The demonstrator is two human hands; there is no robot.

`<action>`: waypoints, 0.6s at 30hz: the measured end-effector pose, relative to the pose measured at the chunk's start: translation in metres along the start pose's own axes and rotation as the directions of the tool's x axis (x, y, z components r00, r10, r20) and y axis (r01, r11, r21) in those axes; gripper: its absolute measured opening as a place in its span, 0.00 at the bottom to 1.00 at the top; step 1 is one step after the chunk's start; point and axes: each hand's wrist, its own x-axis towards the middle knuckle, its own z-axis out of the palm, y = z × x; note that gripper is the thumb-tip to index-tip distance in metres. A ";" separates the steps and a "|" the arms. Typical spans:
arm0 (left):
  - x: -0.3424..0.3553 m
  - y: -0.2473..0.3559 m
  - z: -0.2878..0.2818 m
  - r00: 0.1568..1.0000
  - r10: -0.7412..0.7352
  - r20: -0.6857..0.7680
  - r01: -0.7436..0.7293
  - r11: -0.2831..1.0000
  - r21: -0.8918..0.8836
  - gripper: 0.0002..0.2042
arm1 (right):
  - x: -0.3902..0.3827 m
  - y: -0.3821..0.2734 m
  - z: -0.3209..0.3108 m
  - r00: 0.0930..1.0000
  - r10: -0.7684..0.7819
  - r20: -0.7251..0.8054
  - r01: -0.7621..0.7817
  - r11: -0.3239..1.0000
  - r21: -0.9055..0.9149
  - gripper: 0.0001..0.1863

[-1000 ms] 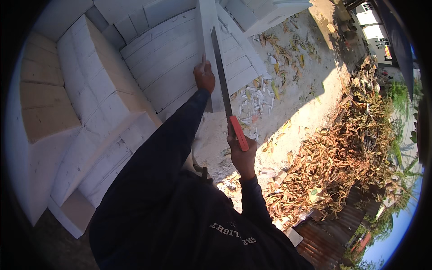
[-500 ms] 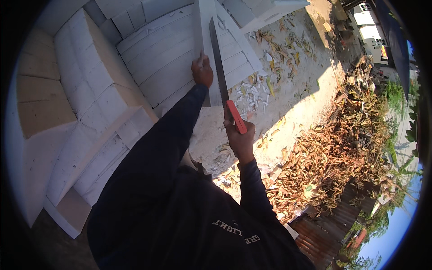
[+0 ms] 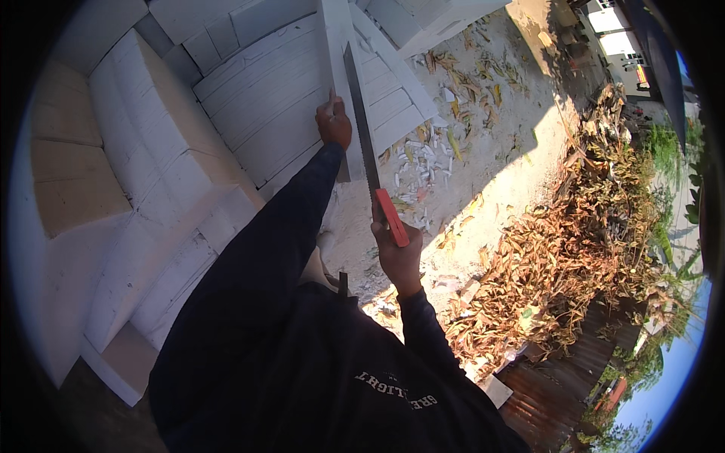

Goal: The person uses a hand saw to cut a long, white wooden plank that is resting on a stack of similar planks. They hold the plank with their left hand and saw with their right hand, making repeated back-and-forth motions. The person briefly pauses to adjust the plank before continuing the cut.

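Observation:
A handsaw with a long dark toothed blade (image 3: 360, 121) and a red handle (image 3: 392, 219) points away from me. My right hand (image 3: 400, 255) is closed round its handle. The blade lies along the right side of a long, narrow white block (image 3: 332, 45); how deep it cuts, if at all, I cannot make out. On the block's left side, my left hand (image 3: 334, 123) holds on with bent fingers, one finger extended along it. The block rests over a low platform of white blocks (image 3: 264, 98).
Large white blocks (image 3: 151, 121) are stacked at the left, with more (image 3: 430, 23) at the far side. White chips (image 3: 427, 162) and leaves litter the sandy ground. A heap of dry leaves (image 3: 559, 249) lies at the right, near a rusty corrugated sheet (image 3: 566, 370).
My right hand has drawn the saw back toward me, and the blade's tip sits lower along the block. My left hand stays on the block; the view has shifted slightly.

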 end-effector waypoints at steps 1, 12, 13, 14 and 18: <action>-0.008 0.003 0.007 0.999 0.050 -0.015 -0.051 0.996 -0.078 0.24 | 0.000 0.005 -0.001 1.000 -0.013 -0.028 0.014 1.000 0.019 0.14; -0.013 -0.006 0.006 0.999 0.036 0.013 -0.036 0.999 0.008 0.24 | -0.010 0.006 -0.009 0.999 -0.016 -0.052 0.016 1.000 0.008 0.08; -0.013 -0.005 0.010 0.996 0.083 -0.035 -0.081 0.995 0.053 0.22 | 0.001 0.008 -0.011 0.999 0.043 -0.008 -0.043 0.999 -0.014 0.08; -0.009 -0.002 0.014 0.986 0.143 -0.085 -0.135 0.986 0.093 0.21 | 0.026 0.009 -0.009 0.996 0.088 0.032 -0.087 0.996 -0.037 0.08; -0.012 -0.010 0.010 0.993 0.072 -0.090 -0.064 0.994 0.089 0.22 | 0.032 0.010 0.001 0.998 0.030 0.050 -0.028 0.999 -0.045 0.08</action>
